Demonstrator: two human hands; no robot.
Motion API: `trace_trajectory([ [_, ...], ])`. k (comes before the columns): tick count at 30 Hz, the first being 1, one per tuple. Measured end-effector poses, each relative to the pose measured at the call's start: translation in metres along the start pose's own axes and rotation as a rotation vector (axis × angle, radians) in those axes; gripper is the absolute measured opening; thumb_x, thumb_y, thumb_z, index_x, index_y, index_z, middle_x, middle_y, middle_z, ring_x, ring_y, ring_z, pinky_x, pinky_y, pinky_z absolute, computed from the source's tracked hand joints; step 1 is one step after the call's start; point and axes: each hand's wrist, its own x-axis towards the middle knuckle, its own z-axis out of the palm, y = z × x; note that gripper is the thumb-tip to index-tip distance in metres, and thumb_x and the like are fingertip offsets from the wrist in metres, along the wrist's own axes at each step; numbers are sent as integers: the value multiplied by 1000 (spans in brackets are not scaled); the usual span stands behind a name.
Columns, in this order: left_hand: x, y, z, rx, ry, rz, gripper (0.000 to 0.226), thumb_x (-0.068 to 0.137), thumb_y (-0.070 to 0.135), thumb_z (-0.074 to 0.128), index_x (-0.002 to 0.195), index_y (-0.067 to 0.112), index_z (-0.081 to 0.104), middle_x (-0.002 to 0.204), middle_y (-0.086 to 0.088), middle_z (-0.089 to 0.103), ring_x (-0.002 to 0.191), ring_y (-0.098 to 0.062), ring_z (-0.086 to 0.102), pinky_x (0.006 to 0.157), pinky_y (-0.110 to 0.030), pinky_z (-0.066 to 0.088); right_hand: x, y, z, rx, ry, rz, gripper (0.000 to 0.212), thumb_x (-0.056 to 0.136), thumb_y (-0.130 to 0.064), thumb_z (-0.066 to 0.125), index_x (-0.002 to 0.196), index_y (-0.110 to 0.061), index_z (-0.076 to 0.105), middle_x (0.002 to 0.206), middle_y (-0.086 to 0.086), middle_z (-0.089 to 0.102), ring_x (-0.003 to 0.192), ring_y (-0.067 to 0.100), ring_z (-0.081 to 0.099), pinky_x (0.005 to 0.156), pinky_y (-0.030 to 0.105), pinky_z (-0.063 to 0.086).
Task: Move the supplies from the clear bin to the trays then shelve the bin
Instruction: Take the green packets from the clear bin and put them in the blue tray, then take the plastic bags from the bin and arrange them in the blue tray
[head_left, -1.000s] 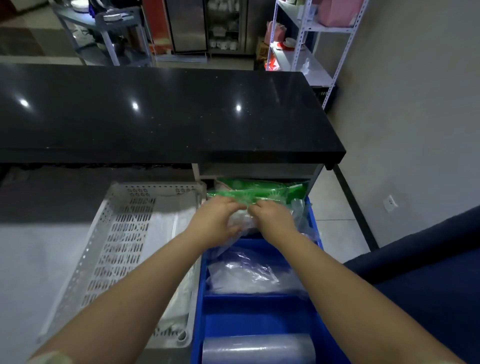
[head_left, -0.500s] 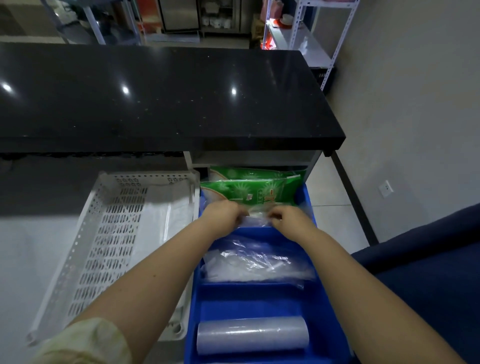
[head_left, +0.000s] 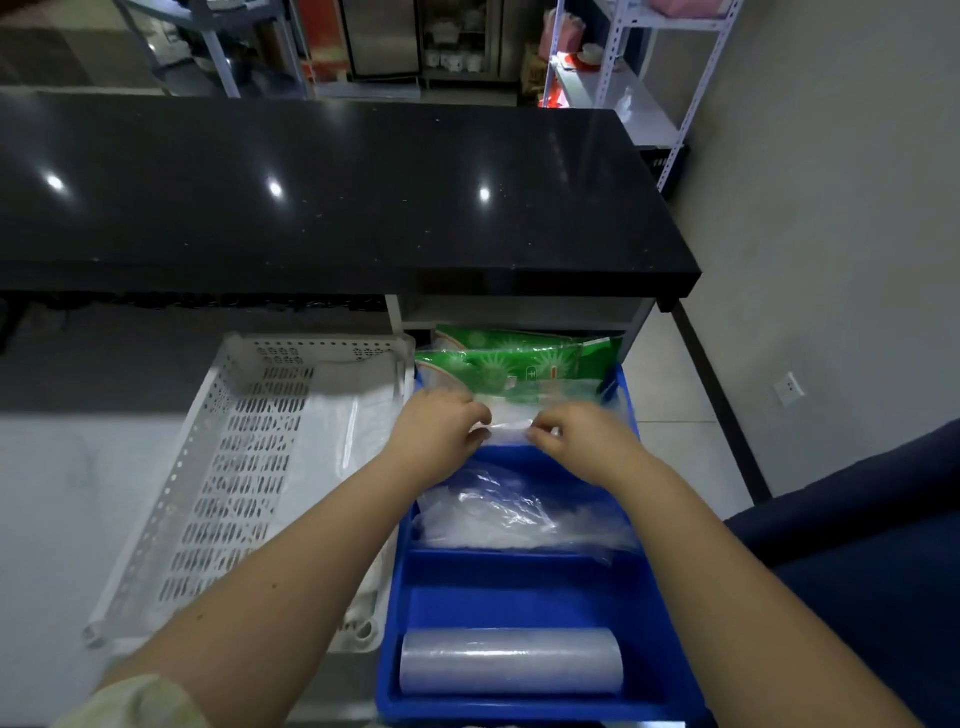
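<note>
Fingers of the left hand (head_left: 441, 434) and right hand (head_left: 584, 441) pinch a clear plastic bag (head_left: 506, 418) at the far end of the blue tray (head_left: 524, 582), near the green packs (head_left: 514, 358).

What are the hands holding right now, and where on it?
Both hands, left and right, pinch a clear plastic bag along its near edge, one at each side, over the far end of the blue tray.

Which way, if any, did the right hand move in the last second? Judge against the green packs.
Yes. The right hand slid right along the green packs, away from the left hand; both pinch a clear bag.
</note>
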Motion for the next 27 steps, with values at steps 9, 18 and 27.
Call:
trace_trajectory([
  [9,0,27,3,5,-110,-136,36,96,46,35,107,27,63,102,-2,66,95,-24,57,79,-38,39,-5,16,-6,-3,-184,-17,40,92,-58,39,112,-33,62,111,-1,67,94,19,59,82,39,50],
  [18,-45,42,-26,74,293,-422,33,83,37,60,113,24,64,107,-1,65,103,-25,56,86,-41,34,-1,-32,-16,-153,126,-478,28,88,-25,60,116,-23,63,112,1,66,107,25,52,88,41,43],
  [27,-195,23,-46,101,376,-943,39,77,40,65,114,29,64,112,3,64,110,-24,53,93,-44,32,-13,-157,31,-147,17,-864,38,84,-15,62,121,-22,61,114,0,64,110,27,48,89,42,40],
])
